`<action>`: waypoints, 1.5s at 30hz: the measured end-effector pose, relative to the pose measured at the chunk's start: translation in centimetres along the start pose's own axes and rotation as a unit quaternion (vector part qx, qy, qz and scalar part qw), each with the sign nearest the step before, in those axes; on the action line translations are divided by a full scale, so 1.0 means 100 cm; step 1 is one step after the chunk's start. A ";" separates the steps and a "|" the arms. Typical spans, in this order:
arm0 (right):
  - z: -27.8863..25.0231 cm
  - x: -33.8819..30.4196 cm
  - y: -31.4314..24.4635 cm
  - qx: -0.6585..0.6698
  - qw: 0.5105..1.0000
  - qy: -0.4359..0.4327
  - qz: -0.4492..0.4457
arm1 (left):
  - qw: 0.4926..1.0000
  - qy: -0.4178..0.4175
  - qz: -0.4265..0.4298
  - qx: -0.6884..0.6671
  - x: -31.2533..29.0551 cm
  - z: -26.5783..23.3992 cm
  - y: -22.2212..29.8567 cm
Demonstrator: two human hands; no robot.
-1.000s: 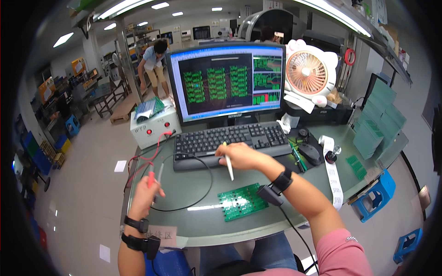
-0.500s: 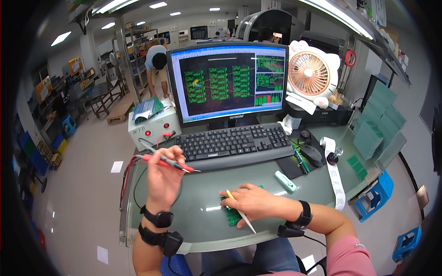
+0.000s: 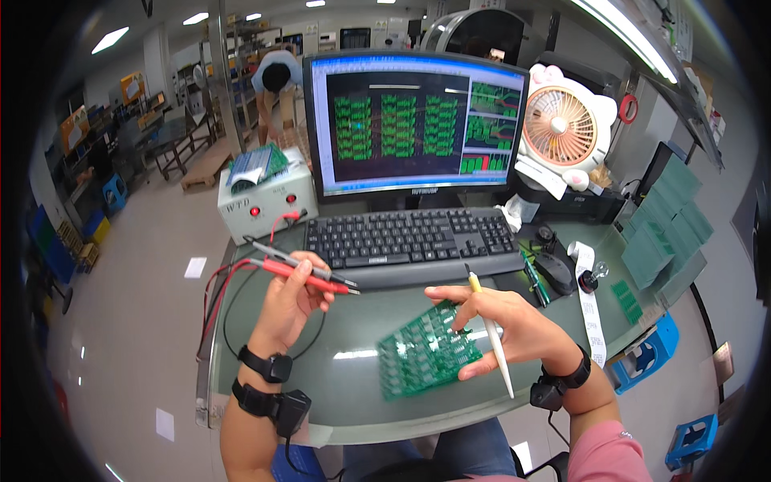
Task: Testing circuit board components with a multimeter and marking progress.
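Observation:
My left hand (image 3: 291,304) is closed around a pair of test probes, one red (image 3: 315,281) and one grey (image 3: 281,255). Their metal tips point right, in front of the keyboard. With my right hand (image 3: 518,325) I grip the right edge of a green circuit board panel (image 3: 422,349), thumb on the near side and fingers on the far side. The panel looks tilted off the table and its left part is blurred. A white pen-shaped tool (image 3: 495,353) with a yellow band is also held in that hand, its pointed end towards me.
A keyboard (image 3: 409,261) lies before a monitor (image 3: 401,173) showing a board layout. A white box with red buttons (image 3: 269,210) stands left, a fan (image 3: 560,124) right. A mouse (image 3: 558,277), a paper strip (image 3: 590,317) and a small green board (image 3: 626,301) lie right. A co-worker (image 3: 277,76) bends in the background.
The board, mostly under my right hand before, is now gripped at its right edge and tilted up into view. My left hand has turned its fingers forward, still holding both probes. The whole view shifted slightly.

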State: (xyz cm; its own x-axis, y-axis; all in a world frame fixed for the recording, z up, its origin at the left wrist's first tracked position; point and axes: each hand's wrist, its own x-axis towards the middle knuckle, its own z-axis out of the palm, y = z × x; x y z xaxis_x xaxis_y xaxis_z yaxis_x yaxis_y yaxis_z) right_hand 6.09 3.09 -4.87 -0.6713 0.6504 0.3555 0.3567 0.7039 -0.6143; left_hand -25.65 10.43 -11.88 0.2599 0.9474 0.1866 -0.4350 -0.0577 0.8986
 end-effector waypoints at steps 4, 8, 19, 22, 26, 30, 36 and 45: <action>0.020 -0.018 0.032 0.019 0.999 -0.026 -0.021 | 0.999 -0.030 -0.028 0.002 -0.002 0.004 0.005; 0.029 -0.034 0.050 0.023 0.998 -0.066 -0.006 | 0.998 -0.039 -0.051 0.019 0.002 0.002 0.001; 0.034 -0.042 0.063 -0.047 0.991 -0.125 0.001 | 0.997 -0.014 0.008 0.077 0.006 -0.003 -0.022; 0.033 -0.041 0.063 -0.066 0.988 -0.138 0.003 | 0.998 -0.031 -0.024 0.053 0.006 -0.006 -0.018; 0.034 -0.040 0.067 -0.060 0.988 -0.145 0.011 | 0.998 -0.030 -0.037 0.043 0.007 -0.008 -0.020; 0.035 -0.038 0.066 -0.056 0.987 -0.145 0.027 | 0.998 -0.008 -0.044 0.037 0.008 -0.002 -0.023; 0.035 -0.038 0.065 -0.053 0.988 -0.144 0.034 | 0.998 -0.017 -0.030 0.048 0.009 -0.002 -0.023; 0.034 -0.037 0.067 -0.042 0.987 -0.149 0.035 | 0.997 -0.021 -0.035 0.061 0.007 -0.001 -0.021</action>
State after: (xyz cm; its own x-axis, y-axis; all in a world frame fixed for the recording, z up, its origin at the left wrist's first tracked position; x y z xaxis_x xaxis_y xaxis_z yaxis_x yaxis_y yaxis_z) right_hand 8.76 4.38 -12.68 -0.7997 0.5946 0.0828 0.4534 0.6886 -0.5659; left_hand -24.61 11.29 -13.69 0.3232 0.9365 0.1361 -0.3075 -0.0320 0.9510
